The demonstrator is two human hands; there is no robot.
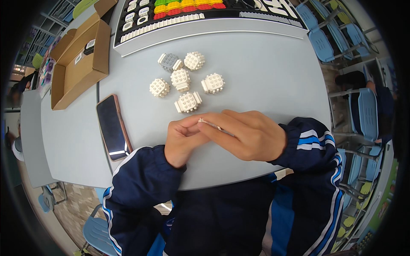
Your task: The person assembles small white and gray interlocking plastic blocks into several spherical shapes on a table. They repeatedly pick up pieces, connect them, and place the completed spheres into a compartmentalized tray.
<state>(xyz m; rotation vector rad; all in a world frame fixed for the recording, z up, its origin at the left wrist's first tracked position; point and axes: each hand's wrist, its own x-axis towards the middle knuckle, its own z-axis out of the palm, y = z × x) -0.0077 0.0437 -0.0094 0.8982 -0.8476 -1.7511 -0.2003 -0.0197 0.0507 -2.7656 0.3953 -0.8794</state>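
Note:
My left hand (pixel 181 143) and my right hand (pixel 254 134) meet over the near part of the table, both closed. Between their fingertips is a small white plastic piece (pixel 201 120), mostly hidden by the fingers. A thin white edge also shows among my right fingers; whether it belongs to the same piece I cannot tell. Just beyond the hands lie several studded white building blocks, the nearest a block (pixel 188 102) with ribbed ends. Another white block (pixel 180 79) sits in the middle of the group, and a grey studded block (pixel 169 61) is at its far left.
A smartphone (pixel 113 126) lies left of my hands on the grey table (pixel 273 77). Past it stands an open cardboard box (pixel 79 64). Along the far edge is a grey tray (pixel 213 36) of sorted parts in green, yellow, red and white. Blue chairs (pixel 365 113) stand to the right.

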